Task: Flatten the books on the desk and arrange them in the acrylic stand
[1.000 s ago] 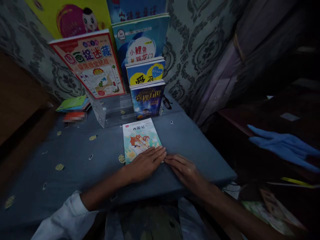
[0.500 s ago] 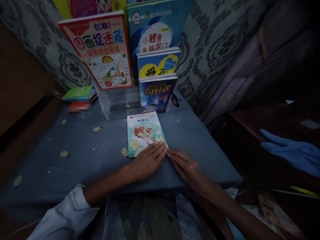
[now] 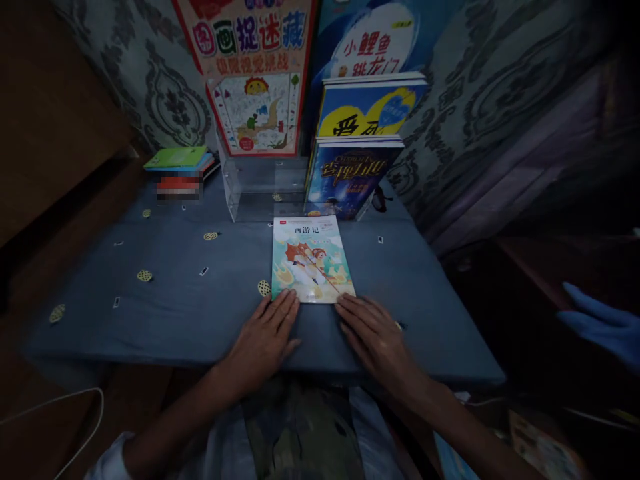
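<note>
A thin paperback book (image 3: 313, 263) with a pale green illustrated cover lies flat and closed on the blue tablecloth (image 3: 180, 320). Fingertips of my left hand (image 3: 265, 333) rest on its lower left corner, stretched out flat. My right hand (image 3: 375, 333) touches the lower right corner in the same way, fingers extended. Neither hand grasps the book. Just behind it stands a clear acrylic stand (image 3: 267, 190). It bears a red-bordered picture book (image 3: 255, 87), and to the right are a dark blue book (image 3: 350, 177) and a blue-and-yellow book (image 3: 370, 110).
A small stack of books with a green one (image 3: 175, 158) on top lies at the table's back left. Dark glasses (image 3: 381, 199) sit behind the stand's right side. Beyond the right table edge a blue glove (image 3: 605, 323) shows. A white cable (image 3: 95, 427) curls at lower left.
My left hand has moved from the book's lower right part to its lower left corner. The cover now shows more fully. The camera view has shifted, with the right hand still at the right corner.
</note>
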`<state>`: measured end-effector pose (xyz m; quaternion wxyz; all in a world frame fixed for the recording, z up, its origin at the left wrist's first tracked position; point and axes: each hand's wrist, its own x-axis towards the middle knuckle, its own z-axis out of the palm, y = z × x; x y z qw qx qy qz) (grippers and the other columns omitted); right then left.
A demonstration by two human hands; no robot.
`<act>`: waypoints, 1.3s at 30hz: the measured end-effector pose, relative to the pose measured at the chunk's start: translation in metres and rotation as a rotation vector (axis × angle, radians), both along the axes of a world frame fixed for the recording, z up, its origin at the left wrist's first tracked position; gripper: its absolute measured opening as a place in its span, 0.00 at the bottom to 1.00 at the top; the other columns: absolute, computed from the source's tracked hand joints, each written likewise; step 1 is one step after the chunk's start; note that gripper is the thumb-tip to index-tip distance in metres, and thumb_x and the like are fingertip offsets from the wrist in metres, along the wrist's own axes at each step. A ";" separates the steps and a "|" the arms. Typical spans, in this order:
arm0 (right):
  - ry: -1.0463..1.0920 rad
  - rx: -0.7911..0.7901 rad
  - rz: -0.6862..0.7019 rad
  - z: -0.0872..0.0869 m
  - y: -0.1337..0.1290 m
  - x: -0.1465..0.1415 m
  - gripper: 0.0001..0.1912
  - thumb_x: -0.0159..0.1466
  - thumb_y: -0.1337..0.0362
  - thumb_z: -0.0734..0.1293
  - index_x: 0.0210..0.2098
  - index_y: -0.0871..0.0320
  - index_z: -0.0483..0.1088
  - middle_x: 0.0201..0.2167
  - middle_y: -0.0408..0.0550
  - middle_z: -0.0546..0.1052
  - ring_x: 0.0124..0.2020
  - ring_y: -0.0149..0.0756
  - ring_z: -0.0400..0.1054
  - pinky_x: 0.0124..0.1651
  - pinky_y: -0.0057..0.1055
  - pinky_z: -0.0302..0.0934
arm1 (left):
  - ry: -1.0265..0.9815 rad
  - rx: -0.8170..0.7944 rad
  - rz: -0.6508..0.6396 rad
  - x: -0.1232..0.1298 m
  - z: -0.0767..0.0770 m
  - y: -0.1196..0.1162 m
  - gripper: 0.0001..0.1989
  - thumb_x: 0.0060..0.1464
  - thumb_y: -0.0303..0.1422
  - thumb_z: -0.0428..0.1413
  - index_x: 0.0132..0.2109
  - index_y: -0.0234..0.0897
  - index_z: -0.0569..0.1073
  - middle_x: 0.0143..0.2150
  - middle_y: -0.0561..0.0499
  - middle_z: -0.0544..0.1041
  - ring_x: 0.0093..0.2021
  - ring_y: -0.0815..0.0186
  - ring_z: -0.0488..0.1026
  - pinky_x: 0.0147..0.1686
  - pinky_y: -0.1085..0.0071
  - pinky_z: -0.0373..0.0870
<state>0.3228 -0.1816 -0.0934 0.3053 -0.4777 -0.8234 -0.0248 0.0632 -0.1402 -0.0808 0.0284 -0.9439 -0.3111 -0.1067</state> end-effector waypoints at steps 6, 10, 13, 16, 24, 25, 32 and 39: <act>0.032 -0.245 0.242 0.011 0.030 -0.046 0.23 0.73 0.62 0.60 0.66 0.57 0.62 0.63 0.56 0.71 0.66 0.43 0.63 0.67 0.49 0.60 | -0.022 0.045 0.108 -0.013 -0.007 -0.008 0.26 0.70 0.37 0.44 0.68 0.24 0.58 0.69 0.34 0.64 0.70 0.54 0.60 0.65 0.56 0.62; -0.005 -0.407 0.352 0.026 0.066 -0.067 0.26 0.73 0.55 0.59 0.66 0.60 0.63 0.65 0.59 0.68 0.68 0.44 0.59 0.71 0.49 0.54 | -0.047 0.033 0.124 -0.011 -0.007 -0.007 0.22 0.70 0.37 0.46 0.63 0.26 0.66 0.65 0.33 0.70 0.67 0.53 0.65 0.62 0.56 0.66; -0.054 -0.481 0.396 0.034 0.097 -0.071 0.26 0.74 0.53 0.57 0.66 0.60 0.64 0.65 0.58 0.68 0.70 0.44 0.57 0.71 0.48 0.52 | -0.053 0.014 0.126 -0.011 0.000 -0.003 0.19 0.70 0.36 0.46 0.60 0.29 0.68 0.62 0.37 0.74 0.64 0.55 0.69 0.61 0.58 0.67; -0.076 -0.452 0.386 0.032 0.132 -0.070 0.25 0.74 0.54 0.56 0.65 0.60 0.65 0.66 0.58 0.67 0.70 0.44 0.55 0.71 0.49 0.52 | -0.037 0.000 0.098 -0.013 0.008 0.002 0.21 0.71 0.35 0.45 0.64 0.30 0.65 0.63 0.38 0.72 0.64 0.57 0.70 0.60 0.61 0.68; -0.123 -0.316 0.197 0.014 0.209 -0.048 0.25 0.72 0.59 0.59 0.66 0.59 0.63 0.68 0.58 0.65 0.70 0.44 0.56 0.70 0.51 0.51 | 0.010 -0.049 0.059 -0.007 0.029 0.019 0.19 0.70 0.33 0.46 0.61 0.30 0.69 0.60 0.40 0.75 0.60 0.56 0.73 0.54 0.62 0.72; -0.122 -0.309 0.172 0.013 0.213 -0.044 0.25 0.72 0.60 0.59 0.66 0.61 0.63 0.67 0.59 0.65 0.69 0.45 0.57 0.70 0.51 0.52 | 0.018 -0.052 0.053 -0.006 0.030 0.023 0.18 0.70 0.33 0.47 0.61 0.30 0.69 0.59 0.40 0.76 0.59 0.56 0.73 0.54 0.62 0.72; -0.088 -0.237 -0.003 -0.003 0.197 -0.006 0.24 0.72 0.60 0.58 0.64 0.60 0.65 0.65 0.60 0.68 0.68 0.47 0.60 0.69 0.55 0.52 | 0.097 -0.082 0.089 0.000 0.026 0.071 0.21 0.67 0.34 0.51 0.63 0.30 0.67 0.64 0.37 0.71 0.64 0.52 0.69 0.58 0.57 0.69; 0.019 -0.134 -0.190 -0.021 0.164 0.021 0.24 0.71 0.59 0.58 0.63 0.62 0.66 0.67 0.63 0.66 0.69 0.51 0.57 0.66 0.55 0.59 | 0.051 -0.090 0.252 0.019 0.016 0.131 0.24 0.66 0.38 0.52 0.64 0.30 0.65 0.67 0.30 0.66 0.67 0.48 0.65 0.61 0.51 0.66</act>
